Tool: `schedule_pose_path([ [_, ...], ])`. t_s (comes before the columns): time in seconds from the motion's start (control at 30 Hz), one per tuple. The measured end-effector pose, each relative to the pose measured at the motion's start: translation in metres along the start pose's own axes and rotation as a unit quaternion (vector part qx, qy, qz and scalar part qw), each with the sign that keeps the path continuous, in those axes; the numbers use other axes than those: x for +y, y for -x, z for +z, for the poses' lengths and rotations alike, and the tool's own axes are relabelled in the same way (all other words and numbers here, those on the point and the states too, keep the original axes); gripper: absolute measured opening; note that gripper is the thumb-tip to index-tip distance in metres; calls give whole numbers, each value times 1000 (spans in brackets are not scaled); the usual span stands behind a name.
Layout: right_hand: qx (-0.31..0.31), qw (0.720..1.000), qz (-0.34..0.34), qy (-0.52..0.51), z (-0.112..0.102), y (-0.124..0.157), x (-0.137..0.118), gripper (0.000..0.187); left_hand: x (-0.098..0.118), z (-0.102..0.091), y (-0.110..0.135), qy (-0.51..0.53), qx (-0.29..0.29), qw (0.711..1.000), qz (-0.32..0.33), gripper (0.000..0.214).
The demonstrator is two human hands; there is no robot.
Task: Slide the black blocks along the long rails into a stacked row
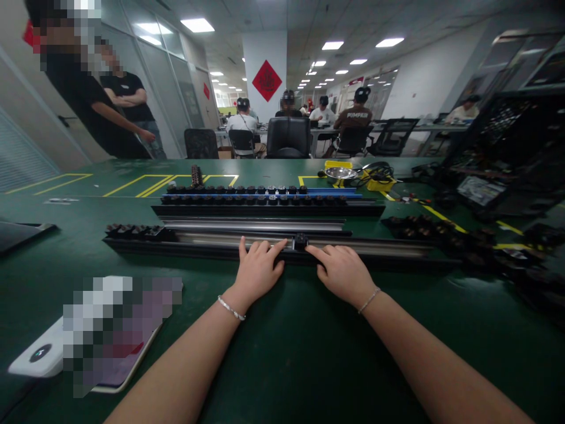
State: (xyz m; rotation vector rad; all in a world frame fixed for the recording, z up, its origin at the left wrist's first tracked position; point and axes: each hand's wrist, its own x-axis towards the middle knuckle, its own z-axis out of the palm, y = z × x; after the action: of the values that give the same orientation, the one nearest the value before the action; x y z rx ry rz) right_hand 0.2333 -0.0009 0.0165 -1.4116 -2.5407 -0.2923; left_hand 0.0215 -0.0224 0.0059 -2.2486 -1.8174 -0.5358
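A small black block-like part (301, 240) sits in the channel of a long black rail (212, 240) lying across the table before me. My right hand (346, 274) reaches in from the right, its index fingertip at the block's right edge, apparently touching it. From the left, my left hand (258, 268) rests over the rail with fingers spread and the index fingertip just short of the block. Neither hand grips anything. At the rail's left end several similar black parts (136, 231) stand in a row.
Behind lie a bare rail (256, 225) and a rail lined with black parts (265, 209). Dark parts (441, 232) are heaped to the right. A metal bowl (339, 173) stands at the back. Two phone-like devices, one white (48, 347), lie front left. People stand and sit beyond the table.
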Motion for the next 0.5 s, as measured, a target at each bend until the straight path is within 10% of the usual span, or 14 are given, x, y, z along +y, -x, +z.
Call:
schedule_pose_path([
  [0.5, -31, 999, 25, 19, -6, 4, 8, 45, -1, 3, 0, -4, 2, 1000, 1, 46],
])
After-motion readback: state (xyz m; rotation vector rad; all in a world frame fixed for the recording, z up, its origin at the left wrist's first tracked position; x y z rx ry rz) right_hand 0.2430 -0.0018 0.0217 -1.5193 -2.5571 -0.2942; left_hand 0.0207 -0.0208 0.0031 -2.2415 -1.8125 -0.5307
